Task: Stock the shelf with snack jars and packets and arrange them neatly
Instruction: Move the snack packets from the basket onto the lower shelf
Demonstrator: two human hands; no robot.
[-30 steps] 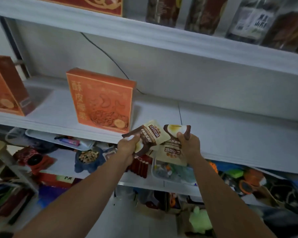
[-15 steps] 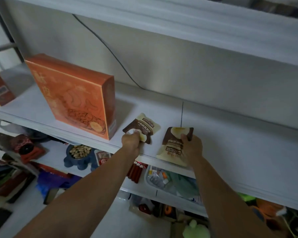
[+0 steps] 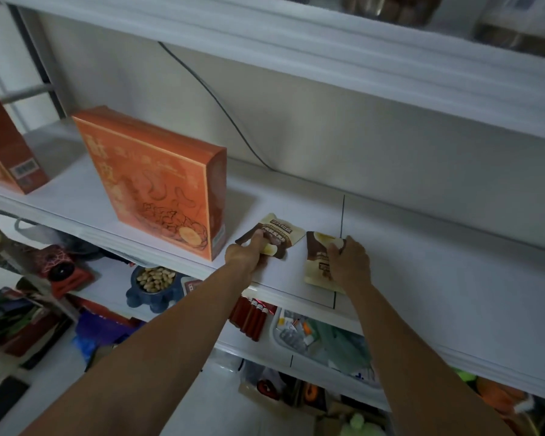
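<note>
Pinching left packet [image 3: 280,228] beside orange box [image 3: 158,184], left hand [image 3: 245,255]; gripping right packet [image 3: 317,247], right hand [image 3: 349,262]

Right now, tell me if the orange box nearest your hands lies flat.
No, the orange box stands upright on the white shelf.

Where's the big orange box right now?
The big orange box stands upright on the white shelf, left of centre in the head view, just left of the snack packet the left hand holds.

Two snack packets [image 3: 280,227] [image 3: 316,268] are lying by the shelf's [image 3: 453,278] front edge, two orange boxes [image 3: 158,190] [image 3: 4,152] are standing toward its left end, and one bowl of nuts [image 3: 153,280] is sitting on the shelf below [image 3: 107,280].
</note>
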